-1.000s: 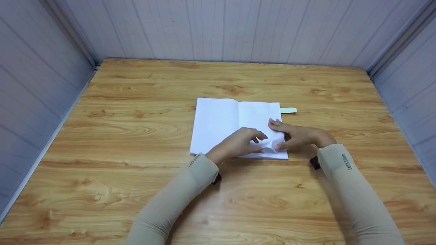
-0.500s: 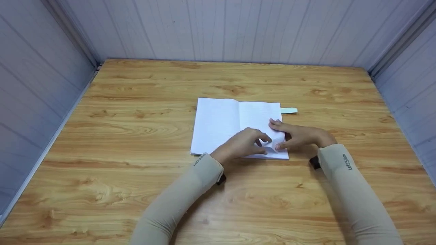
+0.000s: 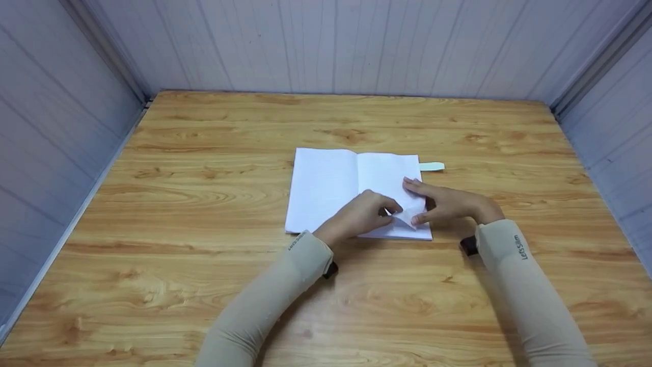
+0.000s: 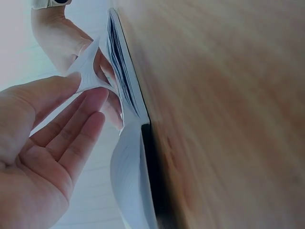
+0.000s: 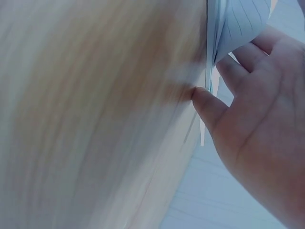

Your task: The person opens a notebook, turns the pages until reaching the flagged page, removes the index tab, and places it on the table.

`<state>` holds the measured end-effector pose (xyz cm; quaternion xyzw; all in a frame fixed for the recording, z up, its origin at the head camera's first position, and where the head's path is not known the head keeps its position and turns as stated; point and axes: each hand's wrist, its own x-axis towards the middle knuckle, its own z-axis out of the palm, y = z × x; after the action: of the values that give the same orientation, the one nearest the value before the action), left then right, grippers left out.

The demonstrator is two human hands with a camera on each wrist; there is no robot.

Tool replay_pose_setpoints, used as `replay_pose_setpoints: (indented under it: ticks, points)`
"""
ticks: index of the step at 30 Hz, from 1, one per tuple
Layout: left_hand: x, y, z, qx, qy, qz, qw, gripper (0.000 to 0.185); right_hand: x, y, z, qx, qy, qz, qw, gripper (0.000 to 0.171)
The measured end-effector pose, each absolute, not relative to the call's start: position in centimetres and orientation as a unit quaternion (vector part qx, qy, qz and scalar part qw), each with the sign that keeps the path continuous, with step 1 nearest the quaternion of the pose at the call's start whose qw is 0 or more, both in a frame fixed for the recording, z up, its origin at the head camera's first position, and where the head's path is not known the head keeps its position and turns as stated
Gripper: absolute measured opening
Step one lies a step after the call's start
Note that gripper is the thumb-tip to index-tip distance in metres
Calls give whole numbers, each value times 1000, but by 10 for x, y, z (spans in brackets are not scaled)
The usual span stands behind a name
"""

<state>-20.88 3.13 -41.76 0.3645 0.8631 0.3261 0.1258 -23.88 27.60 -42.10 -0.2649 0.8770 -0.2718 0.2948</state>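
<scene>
An open notebook (image 3: 326,183) with white lined pages lies flat on the wooden table. Over the lower part of its right page is my left hand (image 3: 359,216), thumb and fingertips pinching a lifted page (image 4: 88,71). That page bends up into a pointed fold between the two hands. My right hand (image 3: 448,204) rests at the notebook's right edge, fingers spread over the page. In the right wrist view its thumb (image 5: 209,107) touches the notebook's edge, while the curled page (image 5: 245,21) rises beside the fingers.
A pale mint strip (image 3: 432,166) sticks out from the notebook's upper right edge. Wooden tabletop (image 3: 204,204) surrounds the notebook. White panelled walls (image 3: 331,46) stand at the back and on both sides.
My left hand has shifted slightly right, and its thumb and fingers have closed on the page. The page's fold now stands more pointed. My right hand has stayed nearly in place.
</scene>
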Motion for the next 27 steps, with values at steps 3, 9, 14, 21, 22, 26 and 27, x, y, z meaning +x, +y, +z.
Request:
replay_pose_setpoints:
  ticks: [3, 9, 14, 21, 22, 26, 27]
  points:
    - [-209, 29, -417, 359, 864, 334, 116, 26, -238, 277, -422, -271, 877, -284, 277, 104]
    - [-208, 26, -413, 344, 863, 356, 101, 33, -237, 281, -421, -257, 885, -307, 239, 115]
    - [-207, 24, -412, 342, 857, 378, 71, 39, -238, 283, -423, -242, 884, -334, 219, 122]
    - [-208, 18, -410, 313, 843, 436, 42, 38, -238, 282, -422, -209, 888, -356, 202, 127]
    - [-208, 17, -409, 307, 841, 443, 39, 38, -238, 282, -422, -206, 889, -356, 200, 127]
    - [-208, 12, -405, 282, 838, 466, 27, 39, -238, 282, -420, -206, 889, -357, 199, 126]
    - [-208, 10, -404, 277, 837, 471, 23, 39, -238, 282, -420, -209, 888, -356, 202, 126]
